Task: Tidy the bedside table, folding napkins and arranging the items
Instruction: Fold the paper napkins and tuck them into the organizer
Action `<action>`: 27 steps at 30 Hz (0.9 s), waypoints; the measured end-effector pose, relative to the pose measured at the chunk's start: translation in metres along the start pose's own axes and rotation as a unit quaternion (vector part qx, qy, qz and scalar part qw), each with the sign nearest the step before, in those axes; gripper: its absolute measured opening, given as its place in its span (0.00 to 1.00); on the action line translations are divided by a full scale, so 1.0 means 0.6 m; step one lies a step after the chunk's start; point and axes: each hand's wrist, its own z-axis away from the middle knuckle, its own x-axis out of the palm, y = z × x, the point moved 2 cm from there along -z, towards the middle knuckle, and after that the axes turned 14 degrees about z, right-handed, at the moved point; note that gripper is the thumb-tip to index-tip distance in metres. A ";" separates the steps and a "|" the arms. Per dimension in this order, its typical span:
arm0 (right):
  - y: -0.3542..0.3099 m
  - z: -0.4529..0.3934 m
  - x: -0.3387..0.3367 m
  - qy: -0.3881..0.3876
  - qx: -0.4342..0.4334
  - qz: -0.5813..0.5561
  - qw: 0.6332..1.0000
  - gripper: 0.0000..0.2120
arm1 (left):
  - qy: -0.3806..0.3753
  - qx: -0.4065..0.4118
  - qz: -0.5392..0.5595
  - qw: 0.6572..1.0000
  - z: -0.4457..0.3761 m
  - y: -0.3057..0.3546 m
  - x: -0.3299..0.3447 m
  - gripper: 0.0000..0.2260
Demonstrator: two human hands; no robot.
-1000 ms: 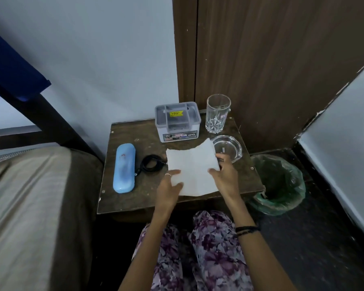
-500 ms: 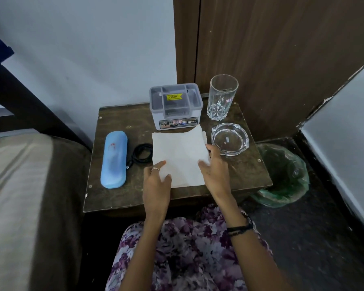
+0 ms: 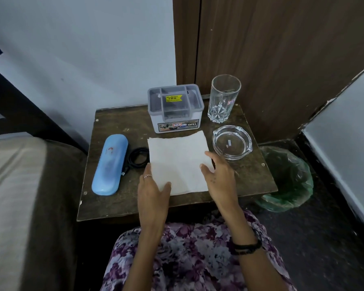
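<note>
- Napkin (image 3: 178, 161): lay flat mid-table (image 3: 118, 204), between cable (image 3: 137, 156) and ashtray (image 3: 232, 142), before the grey box (image 3: 175, 108).
- Left hand (image 3: 153, 191): rested on near-left corner, fingers straight, together.
- Right hand (image 3: 220, 178): touched right edge, fingers loosely spread.

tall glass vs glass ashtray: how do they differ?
The tall glass stands upright at the table's back edge; the ashtray sits low and wide, nearer the right hand. The glass has a cut star pattern at its base; the ashtray has a notched rim. Both are clear, empty, and untouched.
</note>
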 end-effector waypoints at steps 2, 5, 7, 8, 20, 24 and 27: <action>0.001 0.008 -0.004 -0.006 -0.001 -0.015 1.000 0.20 | -0.005 -0.002 0.012 1.000 0.005 0.000 -0.004 0.28; 0.000 0.019 -0.010 -0.014 0.006 -0.035 0.999 0.22 | -0.009 -0.017 0.046 0.999 0.011 0.001 -0.010 0.27; -0.002 0.023 -0.014 -0.026 0.005 -0.048 0.999 0.22 | -0.013 -0.026 0.062 0.998 0.013 0.001 -0.014 0.27; -0.003 0.025 -0.016 -0.032 0.003 -0.054 0.998 0.22 | -0.016 -0.028 0.068 0.997 0.014 0.001 -0.015 0.28; 0.012 0.028 -0.022 0.007 0.037 -0.027 0.999 0.20 | -0.105 -0.034 0.090 0.990 -0.001 -0.002 0.007 0.29; 0.009 0.025 -0.020 0.004 0.028 -0.035 0.999 0.20 | -0.133 -0.021 0.101 0.986 -0.030 -0.003 -0.001 0.37; 0.006 0.019 -0.019 0.000 0.018 -0.023 1.000 0.20 | -0.134 -0.023 0.103 0.985 -0.056 -0.009 -0.012 0.31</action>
